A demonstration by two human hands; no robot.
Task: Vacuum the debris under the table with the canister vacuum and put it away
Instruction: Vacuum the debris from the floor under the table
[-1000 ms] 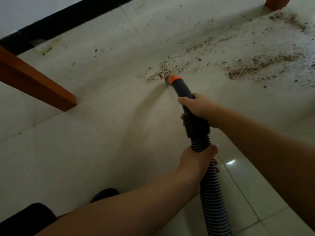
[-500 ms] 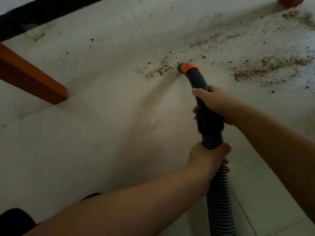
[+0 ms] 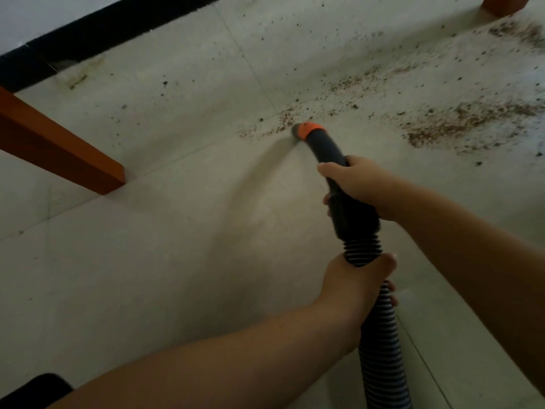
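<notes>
Gripping the dark handle (image 3: 339, 184) with the right hand (image 3: 358, 184) while the left hand (image 3: 354, 281) clutches the ribbed hose (image 3: 380, 335) steadies the orange nozzle (image 3: 308, 130) against debris (image 3: 460, 125) at center frame.

Home interior: tiled floor (image 3: 147, 261), wooden table leg (image 3: 67, 152), baseboard (image 3: 118, 22).

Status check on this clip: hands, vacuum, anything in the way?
Right hand grips nozzle handle; left hand grips hose. Orange tip at debris; much debris uncollected. Table leg far left, not blocking.
</notes>
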